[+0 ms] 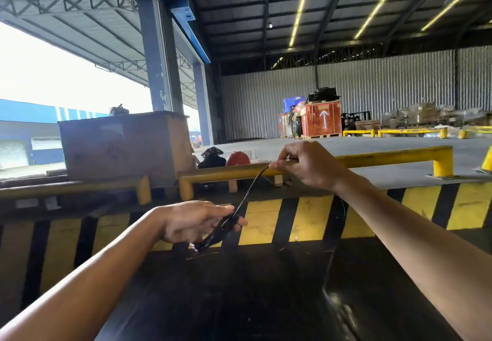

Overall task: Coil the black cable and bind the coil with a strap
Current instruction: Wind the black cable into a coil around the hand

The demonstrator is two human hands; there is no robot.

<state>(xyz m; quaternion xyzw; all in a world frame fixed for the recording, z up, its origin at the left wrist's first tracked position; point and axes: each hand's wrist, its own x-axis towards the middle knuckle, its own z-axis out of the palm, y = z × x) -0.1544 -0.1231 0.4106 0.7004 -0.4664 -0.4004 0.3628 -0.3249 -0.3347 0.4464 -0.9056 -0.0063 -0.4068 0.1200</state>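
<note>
A thin black cable [249, 190] runs taut between my two hands in the head view. My left hand [194, 221], low and centre-left, grips a small bundle of the cable's dark loops [217, 235]. My right hand [306, 166], higher and to the right, pinches the cable between thumb and fingers. Behind my right wrist more cable [338, 237] hangs down in a long curve towards the dark floor. I see no strap.
A yellow guard rail [386, 158] crosses just behind my right hand, above a yellow-and-black striped dock edge [311, 218]. A large cardboard box [119, 146] stands at the left. A red hard hat [237, 158] and a black bag [211, 158] lie behind the rail. An orange crate [323, 119] stands far back.
</note>
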